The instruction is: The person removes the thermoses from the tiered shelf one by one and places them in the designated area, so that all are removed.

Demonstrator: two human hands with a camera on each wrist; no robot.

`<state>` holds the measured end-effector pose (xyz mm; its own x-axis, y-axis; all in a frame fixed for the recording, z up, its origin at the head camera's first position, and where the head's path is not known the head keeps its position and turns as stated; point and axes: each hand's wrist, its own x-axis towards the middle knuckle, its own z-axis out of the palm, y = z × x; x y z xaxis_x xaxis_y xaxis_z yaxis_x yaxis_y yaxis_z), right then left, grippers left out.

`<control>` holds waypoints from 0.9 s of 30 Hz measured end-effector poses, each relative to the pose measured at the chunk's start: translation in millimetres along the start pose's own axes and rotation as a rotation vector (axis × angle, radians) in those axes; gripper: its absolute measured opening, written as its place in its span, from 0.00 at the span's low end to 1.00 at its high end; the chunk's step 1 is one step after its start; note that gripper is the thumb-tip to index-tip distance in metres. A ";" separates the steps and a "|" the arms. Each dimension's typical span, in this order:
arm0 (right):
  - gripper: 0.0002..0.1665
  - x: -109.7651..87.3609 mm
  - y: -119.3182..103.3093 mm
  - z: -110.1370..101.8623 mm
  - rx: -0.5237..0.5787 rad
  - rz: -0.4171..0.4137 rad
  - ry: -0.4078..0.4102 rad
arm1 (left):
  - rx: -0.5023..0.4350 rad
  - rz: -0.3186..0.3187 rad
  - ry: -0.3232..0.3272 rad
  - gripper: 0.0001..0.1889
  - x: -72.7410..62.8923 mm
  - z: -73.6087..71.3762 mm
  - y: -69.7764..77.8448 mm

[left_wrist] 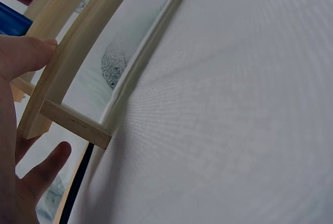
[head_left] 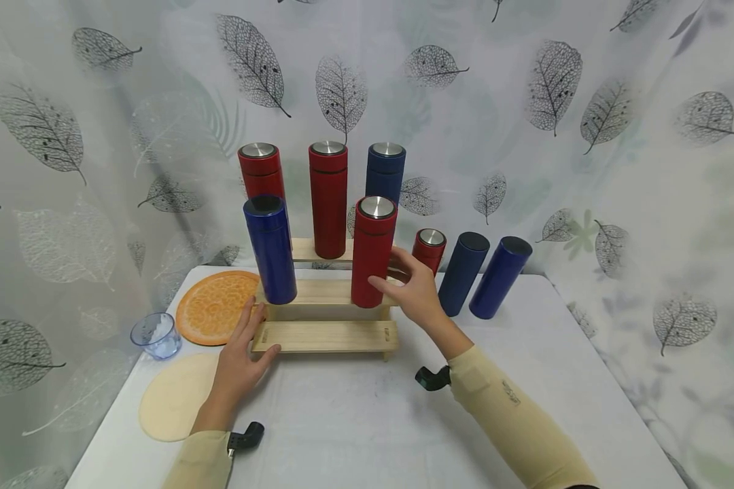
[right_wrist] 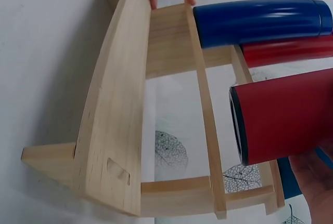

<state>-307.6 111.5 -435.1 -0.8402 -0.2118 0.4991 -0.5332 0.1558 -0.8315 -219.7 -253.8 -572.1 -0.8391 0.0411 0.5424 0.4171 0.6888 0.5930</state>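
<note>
A stepped wooden rack (head_left: 325, 335) stands mid-table. Its top step carries two red bottles (head_left: 328, 197) and a blue one (head_left: 385, 171). On the middle step stand a blue bottle (head_left: 270, 250) and a red bottle (head_left: 373, 252). My right hand (head_left: 395, 273) grips the lower part of that red bottle (right_wrist: 283, 117), with fingers in front and thumb behind. My left hand (head_left: 255, 331) rests with straight fingers against the rack's left end, thumb on the lowest step's front. In the left wrist view a fingertip (left_wrist: 31, 50) touches the rack (left_wrist: 73, 78).
Right of the rack on the white table (head_left: 355, 421) stand a short red bottle (head_left: 430, 247) and two dark blue bottles (head_left: 462, 273). At the left lie an orange plate (head_left: 214, 307), a cream disc (head_left: 172, 399) and a small glass bowl (head_left: 155, 335). A leaf-print curtain hangs behind.
</note>
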 end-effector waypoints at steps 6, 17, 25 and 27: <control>0.36 -4.2 -1.4 -12.5 -0.033 -0.007 0.014 | 0.003 0.000 -0.002 0.52 0.5 -0.1 0.3; 0.34 -15.3 -2.0 -35.4 -0.054 0.012 0.066 | -0.002 0.007 0.003 0.52 0.5 0.5 -0.3; 0.34 -22.3 1.1 -49.1 -0.115 0.043 0.095 | -0.011 0.003 0.004 0.51 0.8 -0.2 -0.4; 0.34 -23.7 1.9 -52.5 -0.115 0.045 0.100 | -0.011 0.004 0.005 0.51 0.8 -0.4 -0.8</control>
<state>-293.8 167.5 -435.7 -0.8661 -0.1058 0.4886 -0.4977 0.2739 -0.8230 -220.5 -254.5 -571.8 -0.8358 0.0402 0.5475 0.4242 0.6803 0.5977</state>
